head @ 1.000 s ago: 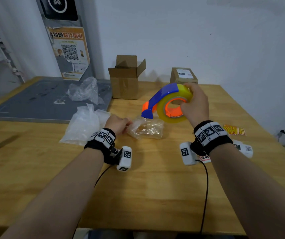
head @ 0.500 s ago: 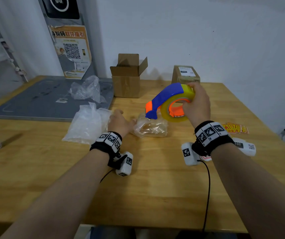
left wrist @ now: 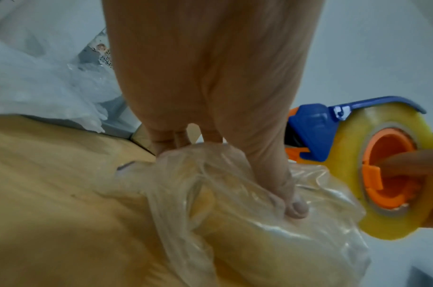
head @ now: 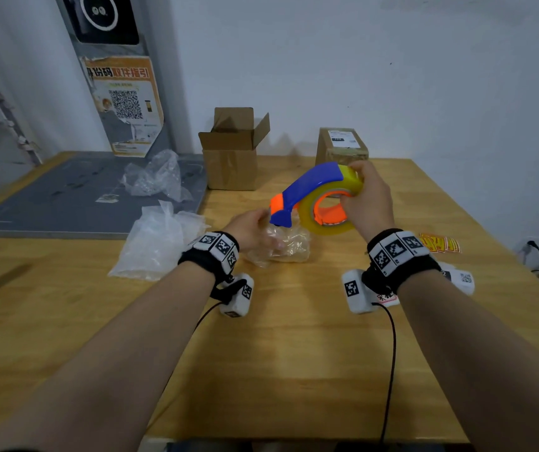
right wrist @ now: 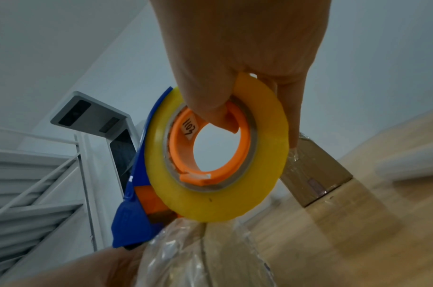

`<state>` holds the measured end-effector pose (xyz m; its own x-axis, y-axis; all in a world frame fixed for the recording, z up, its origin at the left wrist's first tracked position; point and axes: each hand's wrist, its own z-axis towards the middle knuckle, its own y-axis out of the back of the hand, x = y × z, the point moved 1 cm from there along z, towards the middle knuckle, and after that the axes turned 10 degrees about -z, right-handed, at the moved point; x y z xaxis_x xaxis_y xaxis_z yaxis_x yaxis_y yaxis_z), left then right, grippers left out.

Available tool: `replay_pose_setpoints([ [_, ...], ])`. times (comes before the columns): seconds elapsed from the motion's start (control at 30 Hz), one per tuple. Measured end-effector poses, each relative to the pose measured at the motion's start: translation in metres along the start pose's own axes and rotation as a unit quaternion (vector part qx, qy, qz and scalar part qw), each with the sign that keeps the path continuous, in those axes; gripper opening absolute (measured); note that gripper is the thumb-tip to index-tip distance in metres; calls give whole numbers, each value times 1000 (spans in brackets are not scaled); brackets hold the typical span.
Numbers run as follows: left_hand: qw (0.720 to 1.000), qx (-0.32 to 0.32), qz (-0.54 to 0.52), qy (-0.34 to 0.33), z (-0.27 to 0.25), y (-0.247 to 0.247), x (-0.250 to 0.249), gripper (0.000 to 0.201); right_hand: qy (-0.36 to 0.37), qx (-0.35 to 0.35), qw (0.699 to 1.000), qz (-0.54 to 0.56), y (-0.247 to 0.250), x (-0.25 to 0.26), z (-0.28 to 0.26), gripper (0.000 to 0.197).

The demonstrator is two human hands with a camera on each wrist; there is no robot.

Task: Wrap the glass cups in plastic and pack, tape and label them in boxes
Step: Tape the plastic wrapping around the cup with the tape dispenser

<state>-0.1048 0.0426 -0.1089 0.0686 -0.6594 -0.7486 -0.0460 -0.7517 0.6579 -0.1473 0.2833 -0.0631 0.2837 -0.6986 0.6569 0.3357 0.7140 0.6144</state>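
Gripping tape dispenser [head: 318,199] (right hand [head: 367,200]), left hand [head: 248,228] clutching wrapped cup [head: 281,247], open box [head: 232,148] behind

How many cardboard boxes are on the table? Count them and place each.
2. The open box stands at the table's far edge; the sealed box sits right of it, behind the tape dispenser.

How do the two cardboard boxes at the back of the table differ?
The left box stands with its top flaps open; the right box is closed. The right box carries a white label on top and shiny tape shows on it in the right wrist view; the left box shows no label. The left box looks taller, the right box squatter. Both are plain brown cardboard, standing apart near the wall on the wooden table.
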Motion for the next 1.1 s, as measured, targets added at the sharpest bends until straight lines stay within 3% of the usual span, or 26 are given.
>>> replay_pose_setpoints([
  [0.17,998,37,47,-5,7,-5,-2,83,72,32,997,-17,13,3,2,86],
  [0.3,995,57,87,-2,9,-8,-3,86,160,110,979,-58,26,11,9,113],
  [0.43,995,62,83,1,8,-8,0,86,210,161,958,-112,34,9,14,102],
  [0.57,998,23,53,-3,3,-9,2,82,209,138,965,-84,30,-2,13,87],
  [0.67,999,1,45,-11,-2,-8,4,83,209,128,966,-84,32,-4,12,89],
  [0.8,1000,-5,22,-17,-8,-3,6,89,236,176,953,-76,41,1,13,97],
  [0.9,1000,-3,4,-13,-10,4,8,96,270,198,941,-58,45,8,11,90],
  [1.1,999,-12,-28,-14,-20,15,10,106,266,144,951,-68,44,18,10,90],
])
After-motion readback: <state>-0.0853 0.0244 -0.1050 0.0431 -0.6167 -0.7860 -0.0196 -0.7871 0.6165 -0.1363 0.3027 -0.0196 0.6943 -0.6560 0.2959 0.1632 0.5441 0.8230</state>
